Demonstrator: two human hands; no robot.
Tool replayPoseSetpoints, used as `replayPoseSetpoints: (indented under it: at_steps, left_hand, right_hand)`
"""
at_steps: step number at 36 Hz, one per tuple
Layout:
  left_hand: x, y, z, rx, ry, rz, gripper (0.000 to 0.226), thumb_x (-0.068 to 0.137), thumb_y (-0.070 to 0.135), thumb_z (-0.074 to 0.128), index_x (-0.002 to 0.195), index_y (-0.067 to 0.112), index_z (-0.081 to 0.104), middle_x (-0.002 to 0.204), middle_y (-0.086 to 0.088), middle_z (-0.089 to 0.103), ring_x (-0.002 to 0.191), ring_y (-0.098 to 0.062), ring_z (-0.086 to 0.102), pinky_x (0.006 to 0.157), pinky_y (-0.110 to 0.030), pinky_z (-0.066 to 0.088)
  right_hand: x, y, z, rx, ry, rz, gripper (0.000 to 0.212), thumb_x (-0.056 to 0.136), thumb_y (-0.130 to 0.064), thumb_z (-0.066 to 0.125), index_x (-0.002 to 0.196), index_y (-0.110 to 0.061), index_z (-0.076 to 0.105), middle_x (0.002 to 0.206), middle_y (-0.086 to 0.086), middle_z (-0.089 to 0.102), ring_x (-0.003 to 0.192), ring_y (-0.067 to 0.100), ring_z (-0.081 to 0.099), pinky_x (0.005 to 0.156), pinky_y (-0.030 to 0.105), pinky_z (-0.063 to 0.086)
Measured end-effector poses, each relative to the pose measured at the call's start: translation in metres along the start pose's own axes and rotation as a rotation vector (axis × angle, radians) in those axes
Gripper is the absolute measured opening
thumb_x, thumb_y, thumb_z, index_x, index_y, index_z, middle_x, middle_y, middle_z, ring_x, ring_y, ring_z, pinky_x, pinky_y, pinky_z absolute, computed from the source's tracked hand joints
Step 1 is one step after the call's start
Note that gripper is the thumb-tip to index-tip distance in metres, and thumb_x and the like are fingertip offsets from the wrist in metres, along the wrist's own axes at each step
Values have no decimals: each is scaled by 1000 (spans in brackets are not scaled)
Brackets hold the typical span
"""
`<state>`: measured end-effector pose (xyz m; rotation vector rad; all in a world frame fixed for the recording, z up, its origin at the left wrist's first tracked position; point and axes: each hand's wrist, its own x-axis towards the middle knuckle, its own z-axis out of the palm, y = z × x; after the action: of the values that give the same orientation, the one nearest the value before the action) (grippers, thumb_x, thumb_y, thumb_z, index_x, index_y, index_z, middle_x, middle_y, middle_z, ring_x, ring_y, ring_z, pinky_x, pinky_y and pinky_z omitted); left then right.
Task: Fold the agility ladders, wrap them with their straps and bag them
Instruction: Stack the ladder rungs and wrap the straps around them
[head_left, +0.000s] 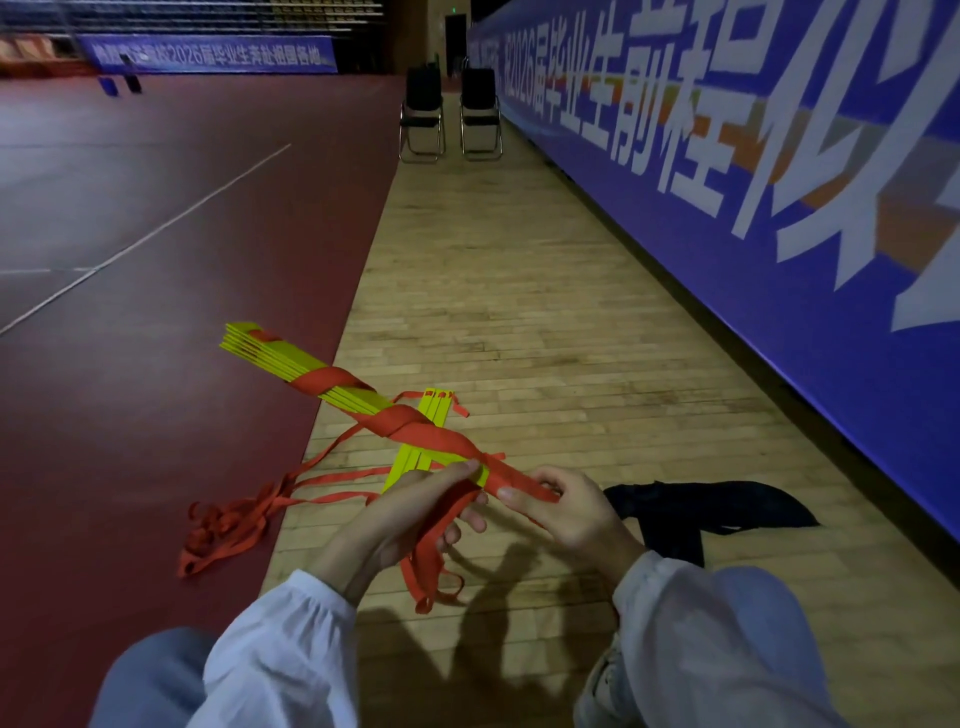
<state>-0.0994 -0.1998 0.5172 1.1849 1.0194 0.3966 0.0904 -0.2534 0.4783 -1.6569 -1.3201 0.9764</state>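
A stack of yellow ladder rungs (280, 358) is held off the floor, slanting from upper left toward me, with a red strap (415, 428) wound around it in several turns. My right hand (566, 512) grips the near end of this bundle over the strap. My left hand (415, 512) pinches the red strap beside that end, and loose loops hang below it. A second stack of yellow rungs (431, 415) lies on the wooden floor under the bundle. Its red straps (234, 525) trail in a tangle to the left. A black bag (696, 512) lies flat on the floor beyond my right hand.
Two black folding chairs (449, 114) stand far ahead by the blue banner wall (779, 218) running along the right. A dark red court mat (130, 312) covers the floor on the left. My knees show at the bottom edge.
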Motion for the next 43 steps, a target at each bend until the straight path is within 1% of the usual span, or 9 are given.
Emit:
replayPoseSetpoints:
  at_steps: [7, 12, 16, 20, 26, 32, 36, 40, 43]
  left_hand:
    - [4, 0, 9, -38, 122, 46, 40, 94, 40, 53, 81, 6, 69, 64, -15, 64, 35, -12, 39, 36, -17, 31]
    - [7, -7, 8, -2, 185, 67, 51, 96, 38, 51, 80, -8, 68, 70, -24, 58, 31, -12, 36, 35, -17, 29]
    - [4, -9, 10, 8, 151, 78, 55, 98, 35, 48, 61, -3, 65, 46, -12, 54, 29, -13, 38, 37, -19, 32]
    - [-4, -12, 10, 15, 60, 115, 55, 100, 35, 43, 67, -5, 63, 38, -2, 51, 32, -12, 42, 45, -24, 34]
    - [-9, -10, 13, -40, 17, 138, 45, 100, 30, 44, 74, -2, 61, 48, -5, 59, 33, -14, 45, 41, -22, 35]
    - [-11, -1, 10, -86, -17, 70, 41, 99, 31, 43, 82, -2, 59, 51, -5, 62, 34, -13, 48, 36, -18, 38]
    - [-13, 6, 5, -171, -103, -59, 38, 100, 29, 41, 94, -6, 56, 55, -6, 64, 37, -12, 55, 35, -18, 44]
    - [-8, 3, -2, -205, -122, -100, 36, 98, 29, 44, 101, -4, 58, 74, -11, 69, 44, -15, 59, 43, -21, 51]
    - [-4, -1, -3, -194, -113, -107, 36, 97, 33, 45, 108, 0, 56, 82, -14, 69, 44, -16, 58, 40, -22, 49]
  right_hand:
    - [-7, -2, 9, -160, 64, 24, 33, 70, -66, 69, 81, -37, 60, 77, -12, 64, 79, 8, 61, 77, 33, 48]
    - [-7, -1, 12, -189, 52, 45, 44, 67, -70, 68, 93, -35, 60, 86, -13, 66, 85, 6, 62, 81, 32, 50]
    - [-6, 2, 6, -114, -98, 41, 56, 61, -78, 61, 96, -35, 60, 90, -5, 68, 85, 14, 65, 80, 36, 51]
    - [-2, -8, -7, -30, -254, 80, 32, 82, -51, 67, 105, -29, 66, 91, -1, 71, 78, 12, 65, 70, 27, 50]
    - [7, -25, -17, 132, -438, 207, 41, 86, -20, 69, 120, 1, 61, 82, 9, 65, 57, 11, 65, 53, 24, 54]
    - [5, -25, -10, 199, -318, 174, 31, 82, -14, 74, 107, 2, 67, 67, 4, 67, 49, 10, 63, 50, 21, 53]
    - [1, -24, -5, 205, -208, 114, 13, 77, -13, 78, 85, -12, 68, 69, 4, 68, 57, 15, 62, 51, 23, 50]
    - [-2, -24, -3, 156, -107, 69, 16, 74, -17, 82, 78, -18, 67, 76, 7, 69, 68, 18, 63, 59, 27, 49]
    - [-2, -21, -5, 11, -40, 51, 21, 67, -31, 86, 70, -28, 66, 72, -6, 70, 66, 8, 63, 63, 26, 48]
